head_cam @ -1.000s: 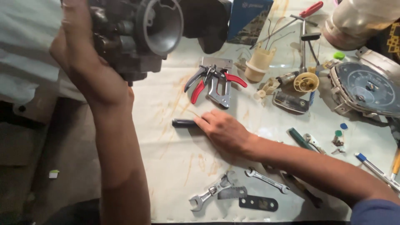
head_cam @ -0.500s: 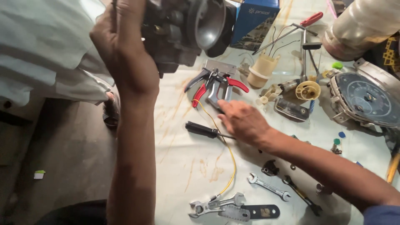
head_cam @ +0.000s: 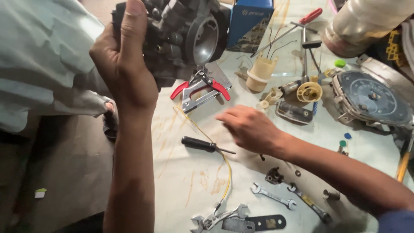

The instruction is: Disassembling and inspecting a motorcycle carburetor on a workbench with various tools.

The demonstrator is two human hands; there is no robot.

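1. Nearest the camera, a cluster of spanners and one small spanner lie on the pale sheet.
2. The right hand hovers open and empty, fingers spread, just above a black-handled screwdriver.
3. The left hand grips a dark metal carburettor, raised above the sheet's far-left part; its round bore faces right.
4. Red-handled pliers lie beneath it; the carburettor's top is cut off.

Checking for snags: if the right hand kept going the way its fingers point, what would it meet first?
Probably the red-handled pliers: the right hand points up-left over bare cloth toward them. Its height above the table is unclear.
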